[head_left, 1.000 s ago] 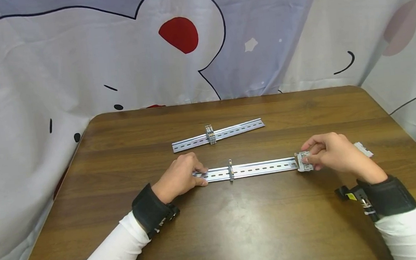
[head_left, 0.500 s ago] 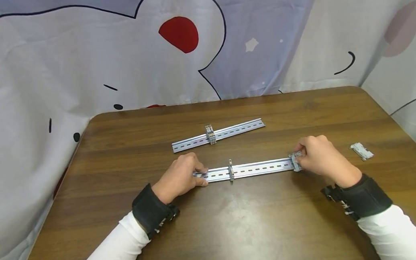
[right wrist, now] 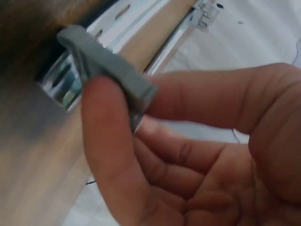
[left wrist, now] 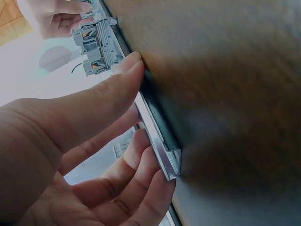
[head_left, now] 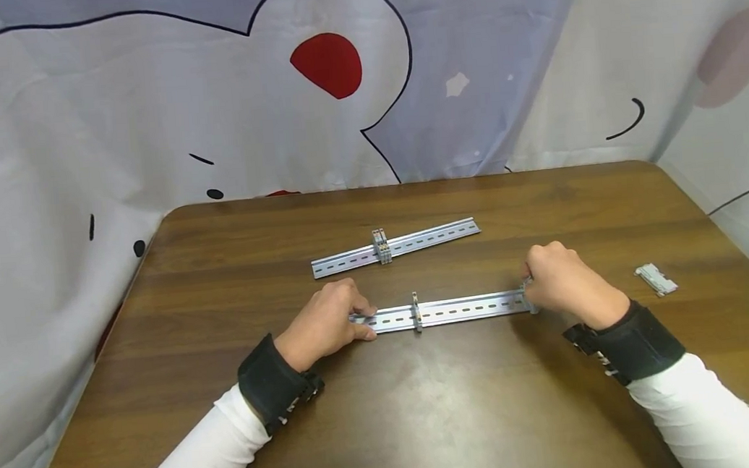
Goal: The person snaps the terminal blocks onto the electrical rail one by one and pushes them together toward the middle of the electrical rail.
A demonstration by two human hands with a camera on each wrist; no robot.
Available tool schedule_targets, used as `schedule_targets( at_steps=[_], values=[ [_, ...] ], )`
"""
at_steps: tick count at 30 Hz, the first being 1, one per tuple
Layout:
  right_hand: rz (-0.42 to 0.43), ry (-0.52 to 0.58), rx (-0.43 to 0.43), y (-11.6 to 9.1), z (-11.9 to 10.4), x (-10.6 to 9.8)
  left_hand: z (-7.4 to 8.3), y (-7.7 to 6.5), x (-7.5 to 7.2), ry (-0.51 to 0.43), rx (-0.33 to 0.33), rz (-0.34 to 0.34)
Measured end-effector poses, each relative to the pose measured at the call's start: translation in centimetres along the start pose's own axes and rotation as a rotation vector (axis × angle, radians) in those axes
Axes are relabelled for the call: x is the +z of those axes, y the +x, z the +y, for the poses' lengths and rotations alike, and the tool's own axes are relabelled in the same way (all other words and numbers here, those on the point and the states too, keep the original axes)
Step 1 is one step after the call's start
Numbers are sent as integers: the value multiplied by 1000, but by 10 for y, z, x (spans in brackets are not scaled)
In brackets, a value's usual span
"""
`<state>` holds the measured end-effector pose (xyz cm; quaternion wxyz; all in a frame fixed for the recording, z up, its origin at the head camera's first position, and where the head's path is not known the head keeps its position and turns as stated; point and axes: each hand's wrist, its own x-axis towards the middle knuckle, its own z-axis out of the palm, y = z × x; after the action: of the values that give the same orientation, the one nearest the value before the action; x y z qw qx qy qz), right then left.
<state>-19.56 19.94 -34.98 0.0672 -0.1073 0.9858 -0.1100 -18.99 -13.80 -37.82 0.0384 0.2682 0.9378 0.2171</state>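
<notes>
A slotted metal DIN rail (head_left: pixel 464 309) lies across the table. At its left end my left hand (head_left: pixel 325 321) grips it, thumb on the near edge and fingers on the far edge. One thin grey terminal block (head_left: pixel 417 312) sits upright on the rail, right of that hand. My right hand (head_left: pixel 563 279) pinches another grey terminal block (right wrist: pixel 110 66) between thumb and finger at the rail's right end. In the right wrist view this block stands across the rail, a little in from its end; whether it is seated cannot be told. My fingers hide much of it.
Behind lies a second DIN rail (head_left: pixel 430 239), slightly angled, with a small group of terminal blocks (head_left: pixel 382 246) on it. A loose pale grey terminal block (head_left: pixel 656 279) lies flat to the right of my right hand. A patterned curtain (head_left: pixel 209 108) hangs behind the table (head_left: pixel 426 419).
My right hand has moved left with its terminal block, bringing it from beside the rail's right end onto that end and turning it crosswise. My left hand keeps its hold on the rail.
</notes>
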Motion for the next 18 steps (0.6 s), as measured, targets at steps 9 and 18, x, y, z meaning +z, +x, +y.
schedule_targets(
  at_steps=[9,18],
  values=[
    [-228,481,-98,-15,47,-6,3,0,2,-12,-2,-10],
    [-412,909,-110,0,48,15,0,1,1,-12,-29,-16]
  ],
)
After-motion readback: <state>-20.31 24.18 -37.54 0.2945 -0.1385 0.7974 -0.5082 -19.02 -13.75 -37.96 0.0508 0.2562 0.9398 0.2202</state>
